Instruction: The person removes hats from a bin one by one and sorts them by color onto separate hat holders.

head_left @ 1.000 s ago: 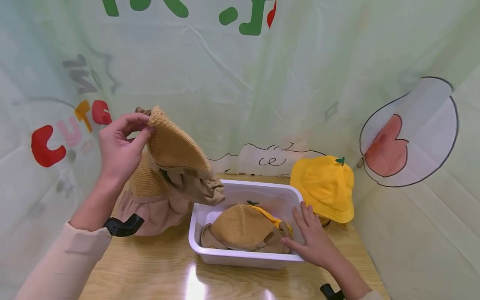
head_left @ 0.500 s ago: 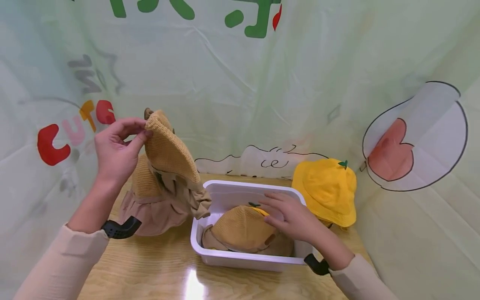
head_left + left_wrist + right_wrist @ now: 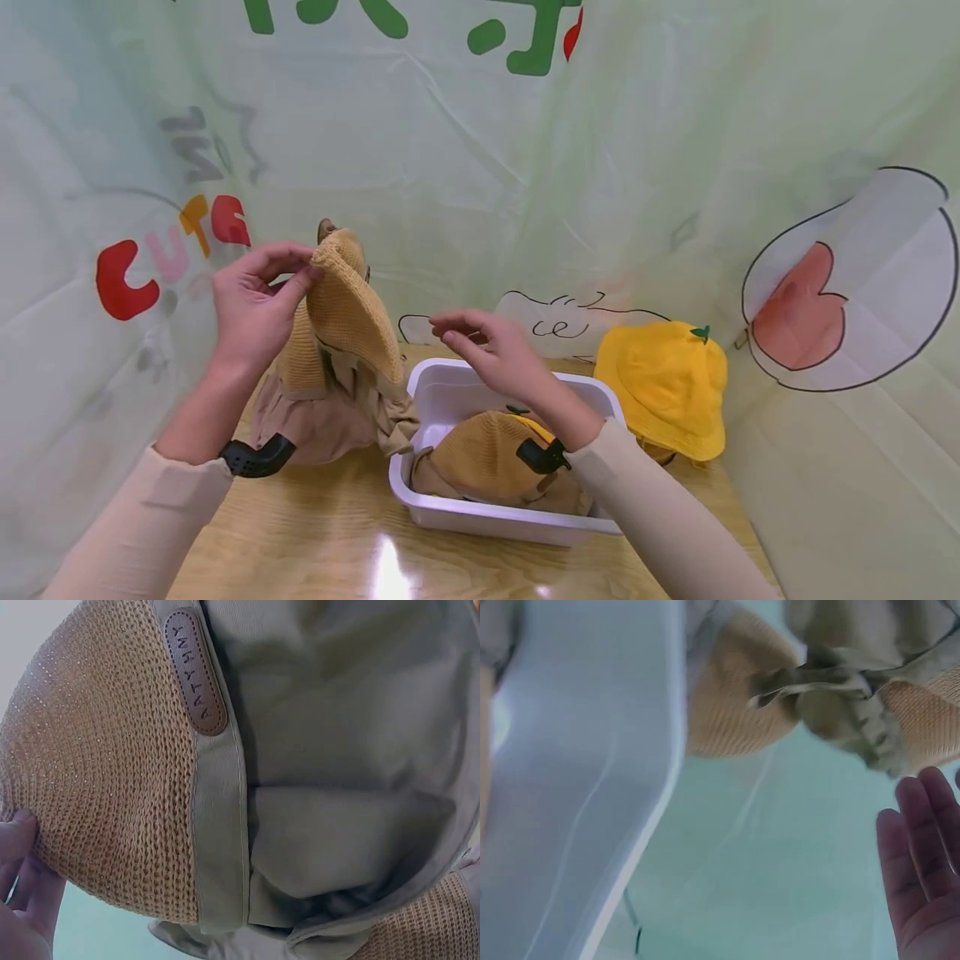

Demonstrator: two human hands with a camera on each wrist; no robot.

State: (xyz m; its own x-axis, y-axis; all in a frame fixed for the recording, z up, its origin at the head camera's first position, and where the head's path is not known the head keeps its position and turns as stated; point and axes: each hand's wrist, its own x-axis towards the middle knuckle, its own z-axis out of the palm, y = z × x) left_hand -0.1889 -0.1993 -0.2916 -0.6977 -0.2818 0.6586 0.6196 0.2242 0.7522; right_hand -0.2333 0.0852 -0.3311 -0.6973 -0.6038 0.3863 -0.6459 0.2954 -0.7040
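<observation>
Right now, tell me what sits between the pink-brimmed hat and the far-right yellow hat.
In the head view, the white tub holding a tan hat.

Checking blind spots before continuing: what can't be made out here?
- Head: most of the yellow fabric, behind the tan hat in the bin.
- Head: the bin's front right corner, behind the right sleeve.
- Left wrist: part of the left hand, beyond the left edge.
- Right wrist: part of the right hand, past the right edge.
</observation>
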